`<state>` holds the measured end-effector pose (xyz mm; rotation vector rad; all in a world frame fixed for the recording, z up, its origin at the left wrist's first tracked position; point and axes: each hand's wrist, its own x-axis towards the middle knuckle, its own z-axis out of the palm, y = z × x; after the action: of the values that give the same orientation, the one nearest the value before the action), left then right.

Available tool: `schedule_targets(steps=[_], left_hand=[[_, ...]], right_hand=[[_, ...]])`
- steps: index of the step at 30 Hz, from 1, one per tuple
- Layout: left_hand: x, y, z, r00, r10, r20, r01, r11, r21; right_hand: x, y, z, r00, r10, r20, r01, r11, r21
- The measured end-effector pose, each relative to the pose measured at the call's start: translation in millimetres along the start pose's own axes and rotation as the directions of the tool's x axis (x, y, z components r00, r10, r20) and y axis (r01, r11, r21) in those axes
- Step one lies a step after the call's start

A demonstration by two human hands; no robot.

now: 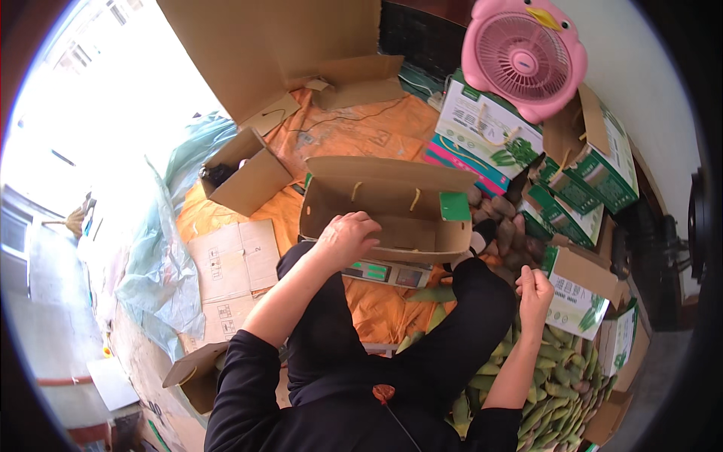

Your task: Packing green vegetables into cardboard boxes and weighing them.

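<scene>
An open cardboard box [392,203] with cord handles and a green flap corner sits before me on a scale [388,273] with a lit green display. Nothing shows on the visible part of its floor. My left hand [348,239] is over the box's near left edge, fingers bent and a little apart, holding nothing I can see. Off to the right of my knee, my right hand [533,290] is closed like a fist; whether anything is inside is hidden. Below it lies a heap of long green vegetables [553,377]. Brownish roundish tubers [508,233] are piled beside the box.
A pink fan [523,64] stands on white and green cartons [489,124] at the far right. More open cartons [580,294] line the right side. A small box [248,173], flattened cardboard [233,260] and plastic sheeting [162,256] lie left, around an orange tarp [361,128].
</scene>
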<state>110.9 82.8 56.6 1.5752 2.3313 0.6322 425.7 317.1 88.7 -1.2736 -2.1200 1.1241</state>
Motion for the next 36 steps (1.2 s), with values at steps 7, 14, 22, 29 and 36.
schedule_targets(steps=[7,14,22,29,36], left_hand=[[-6,-46,-42,0.921,-0.129,-0.369,0.021,0.959,-0.282],[-69,-251,-61,0.610,-0.632,-0.477,0.692,0.718,-0.066],[-69,-358,-75,0.471,-0.756,-0.454,0.868,0.489,0.086],[-14,-455,-64,0.432,-0.780,-0.452,0.774,0.578,-0.258],[2,-498,-58,0.466,-0.851,-0.241,0.822,0.517,-0.236]], right_hand=[[21,-75,64,0.912,-0.411,-0.002,0.408,0.903,0.134],[42,-68,117,0.911,-0.388,0.137,0.368,0.918,0.150],[57,-54,121,0.966,-0.247,0.081,0.239,0.967,0.093],[64,-72,126,0.973,-0.219,0.069,0.217,0.976,0.036],[65,-79,137,0.970,-0.208,0.125,0.211,0.977,-0.015]])
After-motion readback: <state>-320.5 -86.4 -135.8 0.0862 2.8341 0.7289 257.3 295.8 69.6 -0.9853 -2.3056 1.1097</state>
